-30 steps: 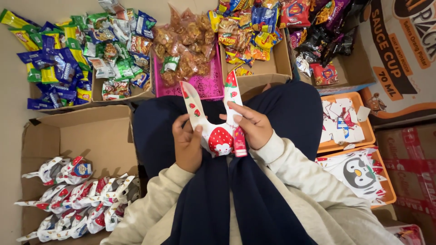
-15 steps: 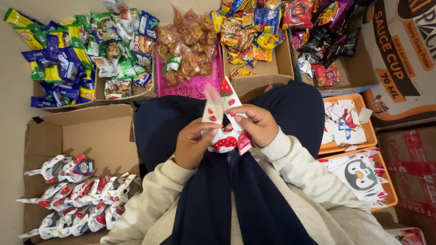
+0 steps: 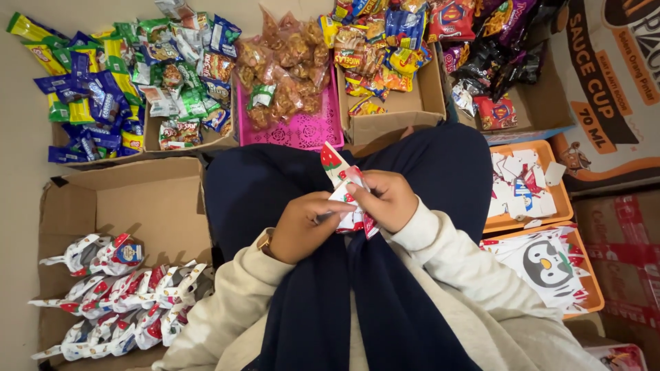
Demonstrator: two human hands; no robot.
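Observation:
Both hands meet over my lap, which is covered in dark blue cloth. My left hand and my right hand pinch a small white paper bag with a red strawberry print between them. The bag is folded together, and one strawberry-printed flap sticks up toward the far side. My fingers hide the bag's lower part.
A cardboard box at my left holds several finished strawberry bags. Boxes of wrapped snacks and a pink tray line the far side. Orange trays at my right hold paper pieces and flat penguin-printed bags.
The bag's two upright handle flaps have been folded down and pressed together. Both hands closed in on the bag, which sits lower and more compact.

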